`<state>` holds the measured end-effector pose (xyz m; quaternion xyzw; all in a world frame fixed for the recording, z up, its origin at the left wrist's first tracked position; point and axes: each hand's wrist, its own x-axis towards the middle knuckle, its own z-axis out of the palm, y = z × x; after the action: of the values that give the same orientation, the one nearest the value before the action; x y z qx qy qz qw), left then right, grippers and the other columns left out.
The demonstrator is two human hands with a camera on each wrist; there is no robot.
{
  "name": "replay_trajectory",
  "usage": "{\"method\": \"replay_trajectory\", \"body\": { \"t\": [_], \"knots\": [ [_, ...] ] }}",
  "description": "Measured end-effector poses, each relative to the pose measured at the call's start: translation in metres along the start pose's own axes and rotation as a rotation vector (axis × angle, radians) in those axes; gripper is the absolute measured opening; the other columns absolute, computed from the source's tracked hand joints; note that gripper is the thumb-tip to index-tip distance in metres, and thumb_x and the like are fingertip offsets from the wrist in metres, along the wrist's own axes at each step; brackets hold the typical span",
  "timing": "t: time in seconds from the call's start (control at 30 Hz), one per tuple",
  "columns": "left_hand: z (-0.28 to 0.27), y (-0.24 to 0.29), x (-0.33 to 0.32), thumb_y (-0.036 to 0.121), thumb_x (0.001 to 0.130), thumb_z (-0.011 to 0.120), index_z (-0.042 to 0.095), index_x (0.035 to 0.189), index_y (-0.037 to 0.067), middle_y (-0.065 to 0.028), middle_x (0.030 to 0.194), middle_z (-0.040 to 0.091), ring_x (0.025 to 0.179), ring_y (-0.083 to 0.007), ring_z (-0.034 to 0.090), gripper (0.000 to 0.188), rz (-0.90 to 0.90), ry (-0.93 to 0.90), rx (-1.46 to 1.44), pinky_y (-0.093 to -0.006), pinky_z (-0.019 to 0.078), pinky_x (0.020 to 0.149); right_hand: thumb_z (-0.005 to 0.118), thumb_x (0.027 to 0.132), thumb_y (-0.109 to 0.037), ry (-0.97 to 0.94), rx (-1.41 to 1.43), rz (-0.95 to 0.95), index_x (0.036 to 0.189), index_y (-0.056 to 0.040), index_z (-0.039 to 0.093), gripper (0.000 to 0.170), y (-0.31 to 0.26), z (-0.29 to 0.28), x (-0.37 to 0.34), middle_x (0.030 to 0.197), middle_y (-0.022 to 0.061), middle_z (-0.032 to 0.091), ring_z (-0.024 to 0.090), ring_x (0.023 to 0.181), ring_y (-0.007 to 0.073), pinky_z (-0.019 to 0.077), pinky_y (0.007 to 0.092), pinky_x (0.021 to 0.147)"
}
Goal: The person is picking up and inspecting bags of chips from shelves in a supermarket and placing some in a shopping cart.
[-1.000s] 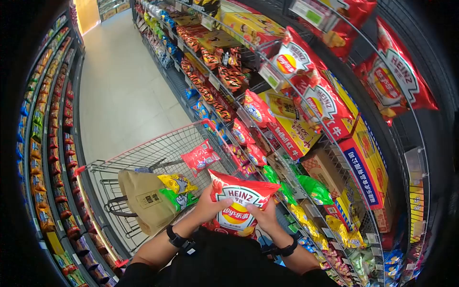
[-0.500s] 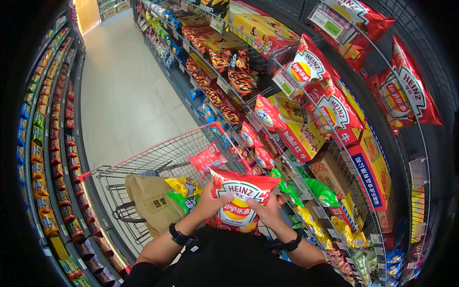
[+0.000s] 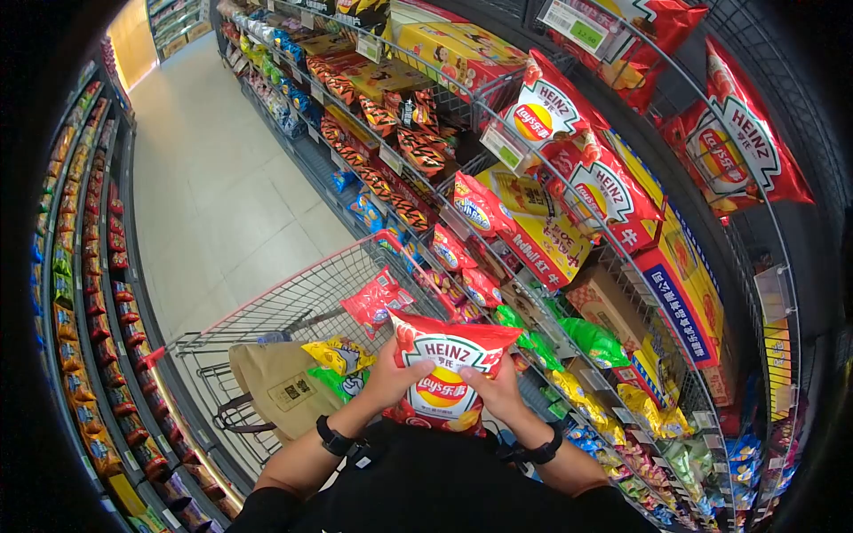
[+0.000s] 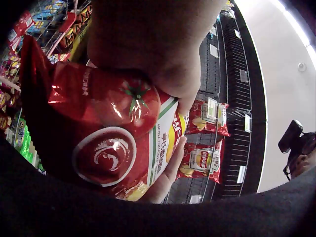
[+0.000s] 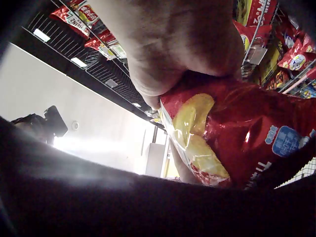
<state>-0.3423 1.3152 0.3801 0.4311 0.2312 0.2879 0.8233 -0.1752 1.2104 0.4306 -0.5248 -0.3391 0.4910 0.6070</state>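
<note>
Both hands hold a red Lay's Heinz chip bag (image 3: 444, 351) upright in front of the body, its printed front facing up toward the head camera. The left hand (image 3: 391, 377) grips its left side, thumb lying across the front. On the opposite side the right hand (image 3: 498, 389) grips it the same way, thumb near the logo. In the left wrist view a tomato and a sauce swirl show on the chip bag (image 4: 106, 133). Printed chips show on the bag (image 5: 202, 138) in the right wrist view. The fingers behind the bag are mostly hidden.
A shopping cart (image 3: 267, 313) stands just ahead, carrying a brown paper bag (image 3: 280, 386), a yellow snack bag (image 3: 338, 355), a green bag (image 3: 342, 384) and a pink-red bag (image 3: 378, 302). Wire shelves with more Heinz chip bags (image 3: 609, 191) rise at the right; snack shelves (image 3: 75, 311) line the left.
The head view swings slightly, so shelves and cart shift in the frame. Both hands keep the same hold on the chip bag, which stays nearly still before the body.
</note>
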Motion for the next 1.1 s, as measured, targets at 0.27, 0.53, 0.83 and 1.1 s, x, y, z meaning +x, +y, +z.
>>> {"method": "replay_trajectory", "body": {
  "t": [0.27,0.53,0.83,1.1],
  "knots": [
    [-0.003,0.009,-0.003,0.011,0.086,0.071,0.049,0.125,0.002,-0.0080,0.113,0.063,0.101,-0.0159,0.062,0.046,0.019,0.034,0.017,-0.0323,0.0514,0.089,0.071,0.087,-0.018,-0.033,-0.055,0.007,0.131,0.0000,0.043,0.055,0.003,0.003,0.004,0.122,0.0121,0.060,0.059,0.110,0.0187,0.0480,0.0352,0.094],
    [-0.015,0.017,0.008,0.013,0.094,0.060,0.043,0.132,0.002,-0.0127,0.119,0.060,0.105,-0.0190,0.061,0.042,-0.064,0.204,-0.124,-0.0337,0.0525,0.090,0.070,0.088,-0.019,-0.147,0.074,0.270,0.135,0.0003,0.040,0.059,0.033,-0.004,0.022,0.131,0.0144,0.054,0.055,0.116,0.0197,0.0471,0.0364,0.097],
    [-0.021,0.010,-0.005,0.014,0.087,0.068,0.031,0.141,0.001,-0.0126,0.130,0.053,0.115,-0.0186,0.056,0.067,-0.066,0.064,0.047,-0.0340,0.0484,0.096,0.067,0.091,-0.017,0.015,0.189,0.306,0.131,0.0012,0.043,0.050,0.029,0.002,0.026,0.125,0.0144,0.058,0.060,0.111,0.0219,0.0509,0.0362,0.093],
    [-0.018,0.008,-0.003,0.010,0.086,0.068,0.033,0.141,0.001,-0.0121,0.129,0.054,0.114,-0.0176,0.056,0.066,-0.063,0.090,0.016,-0.0333,0.0485,0.096,0.067,0.091,-0.016,0.001,0.201,0.298,0.132,0.0015,0.043,0.051,0.028,0.002,0.028,0.125,0.0145,0.058,0.061,0.109,0.0214,0.0515,0.0357,0.092]
  ]
}}
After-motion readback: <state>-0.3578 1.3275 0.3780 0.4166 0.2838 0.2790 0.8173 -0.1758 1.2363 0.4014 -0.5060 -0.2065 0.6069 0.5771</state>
